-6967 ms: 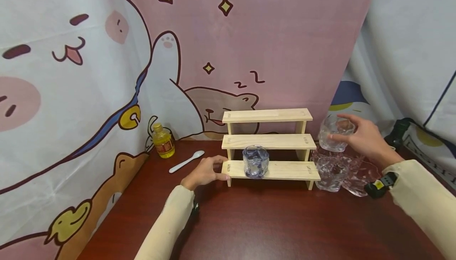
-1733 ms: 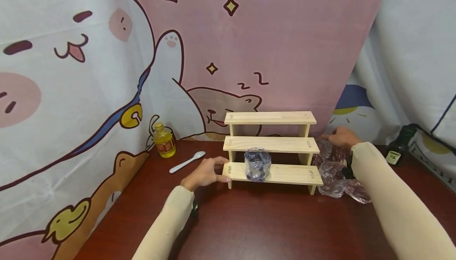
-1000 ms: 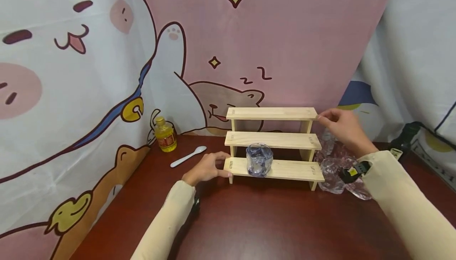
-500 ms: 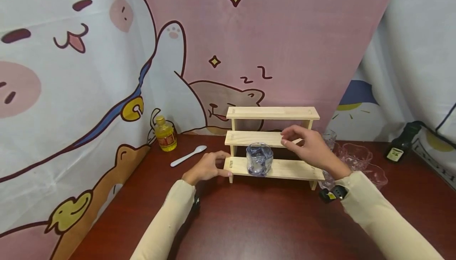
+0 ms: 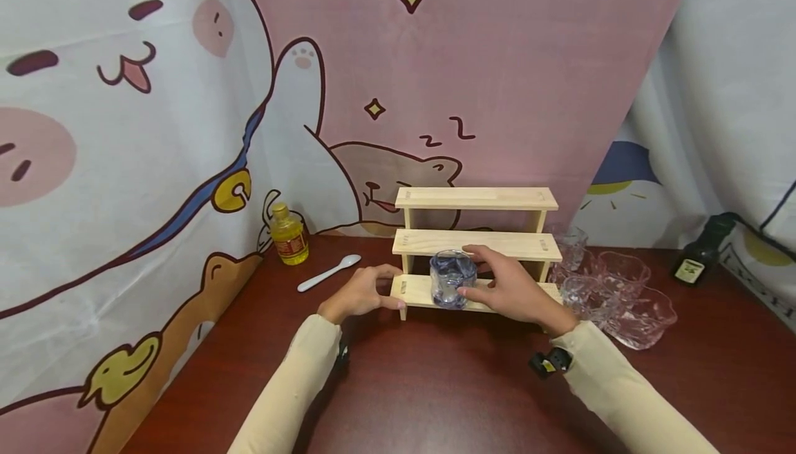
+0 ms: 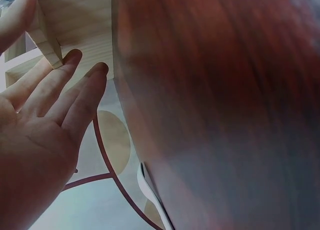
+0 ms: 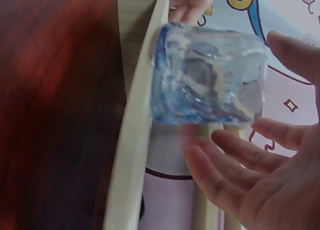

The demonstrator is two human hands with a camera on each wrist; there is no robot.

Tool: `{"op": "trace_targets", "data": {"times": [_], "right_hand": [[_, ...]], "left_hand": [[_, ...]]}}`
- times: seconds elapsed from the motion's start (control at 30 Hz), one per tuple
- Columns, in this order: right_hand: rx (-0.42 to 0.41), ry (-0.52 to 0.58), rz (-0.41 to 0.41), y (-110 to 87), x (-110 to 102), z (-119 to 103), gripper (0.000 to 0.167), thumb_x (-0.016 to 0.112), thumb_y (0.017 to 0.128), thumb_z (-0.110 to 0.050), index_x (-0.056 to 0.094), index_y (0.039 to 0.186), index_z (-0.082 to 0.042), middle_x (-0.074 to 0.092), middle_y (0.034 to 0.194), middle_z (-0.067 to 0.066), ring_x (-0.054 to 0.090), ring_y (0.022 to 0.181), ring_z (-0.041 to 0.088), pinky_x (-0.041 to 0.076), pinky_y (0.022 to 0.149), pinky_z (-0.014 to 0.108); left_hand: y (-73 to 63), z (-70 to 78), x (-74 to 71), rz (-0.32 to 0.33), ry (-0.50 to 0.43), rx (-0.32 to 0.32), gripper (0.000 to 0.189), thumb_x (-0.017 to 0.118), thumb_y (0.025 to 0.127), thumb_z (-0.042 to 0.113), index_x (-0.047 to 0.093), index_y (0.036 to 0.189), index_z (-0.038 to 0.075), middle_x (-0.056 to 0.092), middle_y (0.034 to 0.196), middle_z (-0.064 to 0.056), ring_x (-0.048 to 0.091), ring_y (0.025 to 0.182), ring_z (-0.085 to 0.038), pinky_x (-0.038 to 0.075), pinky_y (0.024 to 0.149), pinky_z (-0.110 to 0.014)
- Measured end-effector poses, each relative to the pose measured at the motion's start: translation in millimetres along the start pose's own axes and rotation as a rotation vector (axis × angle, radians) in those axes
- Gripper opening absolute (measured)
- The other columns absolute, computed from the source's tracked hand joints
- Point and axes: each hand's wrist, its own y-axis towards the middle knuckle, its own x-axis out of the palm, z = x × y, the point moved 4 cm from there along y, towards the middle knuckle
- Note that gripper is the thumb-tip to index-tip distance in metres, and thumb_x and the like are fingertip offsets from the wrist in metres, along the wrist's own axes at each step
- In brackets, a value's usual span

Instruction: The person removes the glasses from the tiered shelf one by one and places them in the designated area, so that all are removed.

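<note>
A bluish drinking glass (image 5: 452,279) stands upright on the lowest step of a three-tier wooden display stand (image 5: 475,241). My right hand (image 5: 510,286) is at the glass's right side, thumb in front and fingers behind. In the right wrist view the thumb and fingers are spread near the rim of the glass; firm contact cannot be told. My left hand (image 5: 361,295) holds the left end of the lowest step, thumb at its front edge. In the left wrist view its fingers (image 6: 52,87) reach behind the wood.
Several clear and pinkish glasses (image 5: 622,278) cluster right of the stand. A dark green bottle (image 5: 701,250) stands farther right. At the left are a yellow oil bottle (image 5: 289,235) and a white spoon (image 5: 329,273). A printed cloth hangs behind the table.
Seven seconds ago my right hand held a clear glass above the cluster at right. Empty afterward, it has moved left across the stand to the bluish glass. My left hand stays on the stand.
</note>
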Motion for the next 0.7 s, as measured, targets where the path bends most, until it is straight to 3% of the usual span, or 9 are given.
{"op": "trace_targets", "data": {"times": [0.37, 0.47, 0.6, 0.7], "right_hand": [[0.052, 0.003, 0.045, 2.2, 20.8, 0.3, 0.086, 0.082, 0.083, -0.031, 0.037, 0.153, -0.009, 0.047, 0.152, 0.021, 0.058, 0.127, 0.041, 0.056, 0.092, 0.054], [0.059, 0.010, 0.071, 4.0, 24.1, 1.2, 0.086, 0.084, 0.081, -0.030, 0.039, 0.152, -0.010, 0.050, 0.150, 0.020, 0.062, 0.119, 0.036, 0.056, 0.090, 0.052], [0.088, 0.024, 0.097, 6.2, 27.3, 3.2, 0.086, 0.086, 0.079, -0.030, 0.041, 0.151, -0.012, 0.054, 0.145, 0.019, 0.064, 0.094, 0.027, 0.053, 0.080, 0.042], [0.095, 0.022, 0.120, 6.7, 29.2, 3.3, 0.085, 0.086, 0.079, -0.030, 0.042, 0.150, -0.011, 0.056, 0.142, 0.020, 0.063, 0.092, 0.028, 0.051, 0.081, 0.041]], "left_hand": [[-0.6, -1.7, 1.2, -0.004, -0.005, 0.014, 0.058, 0.087, 0.078, 0.018, 0.062, 0.130, 0.009, 0.068, 0.128, -0.008, 0.063, 0.126, -0.028, 0.050, 0.107, -0.045], [-0.3, -1.9, 0.9, 0.000, -0.015, 0.016, 0.057, 0.087, 0.078, 0.016, 0.063, 0.129, 0.009, 0.068, 0.128, -0.008, 0.063, 0.125, -0.028, 0.050, 0.107, -0.045], [0.2, -1.2, 0.4, 0.000, -0.027, 0.013, 0.057, 0.086, 0.078, 0.015, 0.063, 0.129, 0.009, 0.068, 0.127, -0.009, 0.063, 0.125, -0.029, 0.051, 0.107, -0.045], [-0.4, -0.7, 0.0, -0.002, -0.011, 0.001, 0.058, 0.087, 0.078, 0.017, 0.062, 0.130, 0.010, 0.068, 0.128, -0.009, 0.064, 0.124, -0.027, 0.051, 0.106, -0.045]]}}
